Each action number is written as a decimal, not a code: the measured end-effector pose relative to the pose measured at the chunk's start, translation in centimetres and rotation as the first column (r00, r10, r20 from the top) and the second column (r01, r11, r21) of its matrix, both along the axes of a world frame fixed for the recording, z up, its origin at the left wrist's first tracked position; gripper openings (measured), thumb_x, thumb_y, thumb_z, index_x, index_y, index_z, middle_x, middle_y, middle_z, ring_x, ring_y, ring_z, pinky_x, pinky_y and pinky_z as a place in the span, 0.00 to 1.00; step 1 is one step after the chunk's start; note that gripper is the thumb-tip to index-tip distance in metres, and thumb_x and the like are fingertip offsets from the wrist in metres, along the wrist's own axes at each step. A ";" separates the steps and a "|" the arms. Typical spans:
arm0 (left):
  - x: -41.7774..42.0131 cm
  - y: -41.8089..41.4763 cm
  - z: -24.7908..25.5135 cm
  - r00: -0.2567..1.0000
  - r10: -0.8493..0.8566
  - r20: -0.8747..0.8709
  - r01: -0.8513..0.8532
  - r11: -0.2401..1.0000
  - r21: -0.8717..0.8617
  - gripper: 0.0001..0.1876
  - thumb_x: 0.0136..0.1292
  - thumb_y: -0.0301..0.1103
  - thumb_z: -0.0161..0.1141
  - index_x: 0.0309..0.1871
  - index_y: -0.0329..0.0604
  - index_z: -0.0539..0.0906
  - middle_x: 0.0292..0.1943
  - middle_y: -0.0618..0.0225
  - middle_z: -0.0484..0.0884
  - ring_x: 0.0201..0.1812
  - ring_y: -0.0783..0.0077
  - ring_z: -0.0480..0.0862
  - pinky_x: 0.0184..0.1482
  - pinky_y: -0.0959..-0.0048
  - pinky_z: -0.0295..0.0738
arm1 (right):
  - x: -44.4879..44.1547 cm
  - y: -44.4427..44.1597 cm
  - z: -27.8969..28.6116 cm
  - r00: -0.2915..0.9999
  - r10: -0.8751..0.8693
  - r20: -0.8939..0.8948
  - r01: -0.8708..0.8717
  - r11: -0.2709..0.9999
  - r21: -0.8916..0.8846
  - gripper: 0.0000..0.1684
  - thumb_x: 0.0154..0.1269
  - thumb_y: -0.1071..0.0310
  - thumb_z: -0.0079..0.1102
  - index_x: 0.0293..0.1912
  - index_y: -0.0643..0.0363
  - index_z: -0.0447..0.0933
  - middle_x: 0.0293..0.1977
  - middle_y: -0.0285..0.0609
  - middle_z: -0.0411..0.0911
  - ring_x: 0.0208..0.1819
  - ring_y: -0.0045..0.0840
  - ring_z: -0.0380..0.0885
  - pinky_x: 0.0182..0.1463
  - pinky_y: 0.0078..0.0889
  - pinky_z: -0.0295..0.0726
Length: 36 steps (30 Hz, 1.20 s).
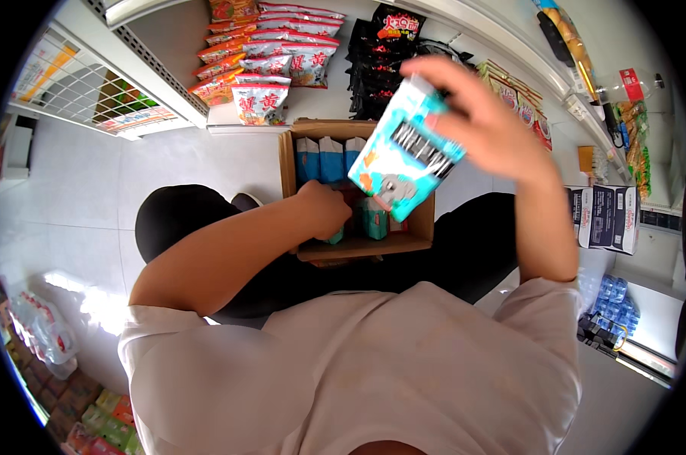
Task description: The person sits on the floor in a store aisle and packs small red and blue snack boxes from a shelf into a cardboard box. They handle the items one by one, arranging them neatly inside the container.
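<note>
My right hand (485, 119) is raised above the carton's right side and grips a teal snack box (402, 162) by its upper end. The box is tilted and slightly blurred, with a grey cartoon animal and dark lettering on its front. Down inside the open cardboard carton (365, 249) is my left hand (326, 210), its fingers curled and partly hidden. A bit of teal packaging (336, 236) shows just below that hand; whether it is gripped cannot be seen. Blue packs (331, 162) stand in a row at the carton's far side, and another teal pack (375, 220) stands nearer.
Beyond the carton, a shelf holds silver-and-red snack bags (261, 102), orange bags (215, 88) and black noodle packs (377, 68). A wire-mesh shelf side (92, 91) is at left. A dark-and-white box (604, 219) is at right. My knees flank the carton.
</note>
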<state>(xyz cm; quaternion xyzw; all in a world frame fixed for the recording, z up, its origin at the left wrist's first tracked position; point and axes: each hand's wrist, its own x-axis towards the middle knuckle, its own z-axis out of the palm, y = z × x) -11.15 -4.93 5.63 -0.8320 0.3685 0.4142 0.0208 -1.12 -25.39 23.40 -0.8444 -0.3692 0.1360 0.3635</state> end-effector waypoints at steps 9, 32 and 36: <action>1.0 1.5 0.3 0.998 0.031 -0.050 -0.034 0.998 -0.050 0.25 0.69 0.48 0.67 0.68 0.57 0.82 0.60 0.65 0.84 0.63 0.55 0.84 0.61 0.53 0.82 | -6.8 -1.4 -11.3 0.961 -0.228 -0.156 0.195 0.959 -0.204 0.34 0.66 0.69 0.62 0.70 0.59 0.67 0.63 0.61 0.74 0.60 0.59 0.79 0.63 0.53 0.79; 2.1 1.3 -2.8 0.933 0.313 -0.174 -0.336 0.935 -0.116 0.11 0.71 0.30 0.61 0.53 0.40 0.82 0.50 0.49 0.87 0.56 0.43 0.87 0.55 0.49 0.82 | -5.1 -0.8 -18.9 0.845 0.124 -0.519 -0.310 0.906 -0.288 0.33 0.65 0.55 0.75 0.63 0.67 0.81 0.54 0.58 0.86 0.56 0.50 0.85 0.61 0.45 0.82; 2.8 1.9 -2.1 0.914 0.326 -0.240 -0.374 0.908 -0.188 0.07 0.72 0.30 0.60 0.49 0.39 0.82 0.45 0.47 0.86 0.52 0.42 0.86 0.50 0.50 0.79 | -4.6 -0.4 -20.1 0.826 0.146 -0.545 -0.355 0.885 -0.300 0.34 0.66 0.55 0.75 0.64 0.67 0.80 0.52 0.59 0.87 0.55 0.50 0.85 0.59 0.46 0.82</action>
